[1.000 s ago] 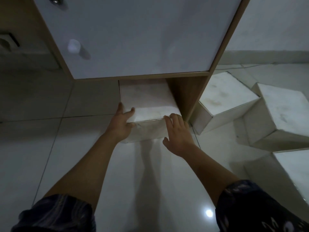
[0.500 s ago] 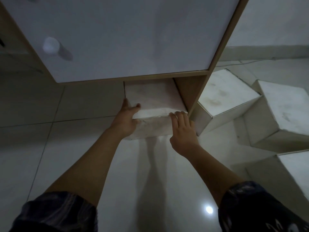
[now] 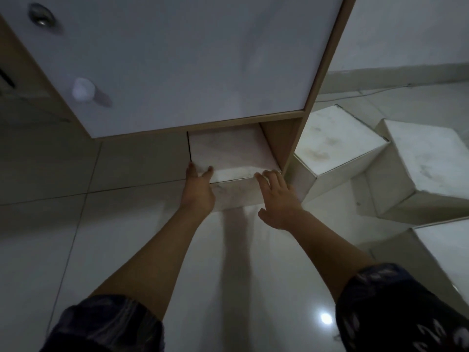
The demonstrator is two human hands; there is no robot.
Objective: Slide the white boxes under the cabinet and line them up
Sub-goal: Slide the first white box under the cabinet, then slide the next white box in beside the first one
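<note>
A white box (image 3: 229,153) sits partly under the cabinet (image 3: 177,59), against its wooden right leg (image 3: 284,141); the far end is hidden below the cabinet. My left hand (image 3: 198,191) grips the box's near left corner, thumb on top. My right hand (image 3: 279,199) lies flat against the near right face, fingers spread and fingertips at the top edge. To the right of the cabinet lie more white boxes: one (image 3: 330,146) tilted beside the leg, another (image 3: 426,163) further right, a third (image 3: 446,252) at the lower right.
The floor (image 3: 127,237) is pale glossy tile with a lamp reflection (image 3: 326,318). The cabinet door carries a white knob (image 3: 82,88) and a metal fitting (image 3: 40,16). A wall skirting (image 3: 406,74) and a thin cable (image 3: 368,91) run behind the boxes.
The box has slid a little deeper under the cabinet. Both hands moved forward with it, and my right hand's fingers have spread wider.
</note>
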